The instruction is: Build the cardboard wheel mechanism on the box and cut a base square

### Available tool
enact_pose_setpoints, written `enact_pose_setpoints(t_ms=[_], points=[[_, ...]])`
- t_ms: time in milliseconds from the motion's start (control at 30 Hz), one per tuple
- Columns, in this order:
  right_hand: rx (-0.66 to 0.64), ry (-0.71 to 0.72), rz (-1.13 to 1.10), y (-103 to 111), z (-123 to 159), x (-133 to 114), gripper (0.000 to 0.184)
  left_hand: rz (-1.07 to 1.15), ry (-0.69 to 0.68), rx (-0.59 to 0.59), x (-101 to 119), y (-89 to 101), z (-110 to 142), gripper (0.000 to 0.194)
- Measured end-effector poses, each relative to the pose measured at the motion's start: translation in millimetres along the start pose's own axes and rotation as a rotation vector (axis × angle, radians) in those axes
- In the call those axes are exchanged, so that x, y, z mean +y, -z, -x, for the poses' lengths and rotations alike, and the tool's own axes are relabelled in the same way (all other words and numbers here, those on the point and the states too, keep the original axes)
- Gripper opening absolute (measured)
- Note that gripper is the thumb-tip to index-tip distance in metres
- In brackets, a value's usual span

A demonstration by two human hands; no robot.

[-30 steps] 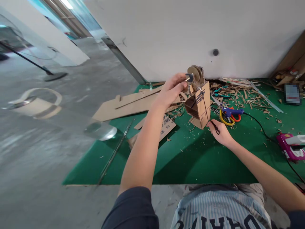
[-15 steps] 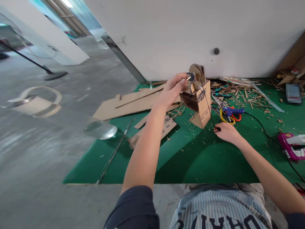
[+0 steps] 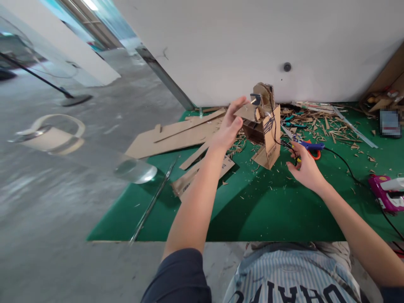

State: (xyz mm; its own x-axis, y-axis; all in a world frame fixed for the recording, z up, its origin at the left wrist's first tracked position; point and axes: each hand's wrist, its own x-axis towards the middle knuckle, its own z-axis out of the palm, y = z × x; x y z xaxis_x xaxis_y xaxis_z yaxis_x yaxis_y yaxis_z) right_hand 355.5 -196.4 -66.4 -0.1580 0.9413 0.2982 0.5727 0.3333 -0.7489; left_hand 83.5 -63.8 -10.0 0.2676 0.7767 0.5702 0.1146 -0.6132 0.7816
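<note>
A small cardboard model (image 3: pixel 264 128) stands on the green mat (image 3: pixel 252 202), topped by round cardboard wheels and a small grey crank (image 3: pixel 256 99). My left hand (image 3: pixel 229 126) is beside the model's top left, fingers stretched upward and apart, just off the crank. A thin black string (image 3: pixel 275 128) runs down from the wheels along the model's right side. My right hand (image 3: pixel 304 168) hovers to the lower right of the model with the end of that string pinched between its fingers.
Long cardboard sheets (image 3: pixel 170 136) lie left of the model. Behind my right hand are a blue glue gun (image 3: pixel 311 146), orange and yellow scissors and many cardboard scraps (image 3: pixel 318 120). A pink tool (image 3: pixel 386 194) sits at the right edge. A white wall rises behind.
My left hand has let go of the crank and opened. My right hand has lifted off the mat and moved up and right, and the string has gone slack and curved.
</note>
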Motion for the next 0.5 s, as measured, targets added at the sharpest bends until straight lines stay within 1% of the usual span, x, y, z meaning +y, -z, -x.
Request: enact_pose_setpoints(t_ms=[67,133,200,267,300,367,500], points=[[-0.053,0.053,0.077,7.1,4.6,-2.2,0.063,0.106,0.034,-0.020,-6.8,-5.5,6.8,0.076],[-0.112,0.141,0.246,16.5,11.6,-2.4,0.059,0.141,0.068,-0.009,-11.1,-9.9,12.5,0.066],[-0.161,0.212,0.441,27.2,20.3,-0.2,0.060,0.141,0.102,0.017,-13.7,-12.6,16.7,0.063],[-0.191,0.222,0.590,38.5,29.1,3.6,0.062,0.164,0.148,0.040,-16.3,-14.5,19.6,0.063],[-0.202,0.210,0.625,43.9,32.8,5.4,0.063,0.180,0.173,0.049,-18.2,-15.7,20.7,0.063],[-0.212,0.184,0.595,53.8,38.2,7.5,0.064,0.207,0.203,0.069,-22.8,-18.8,22.6,0.064],[-0.164,0.184,0.398,64.7,38.8,2.7,0.066,0.205,0.190,0.115,-31.1,-26.6,28.3,0.064]])
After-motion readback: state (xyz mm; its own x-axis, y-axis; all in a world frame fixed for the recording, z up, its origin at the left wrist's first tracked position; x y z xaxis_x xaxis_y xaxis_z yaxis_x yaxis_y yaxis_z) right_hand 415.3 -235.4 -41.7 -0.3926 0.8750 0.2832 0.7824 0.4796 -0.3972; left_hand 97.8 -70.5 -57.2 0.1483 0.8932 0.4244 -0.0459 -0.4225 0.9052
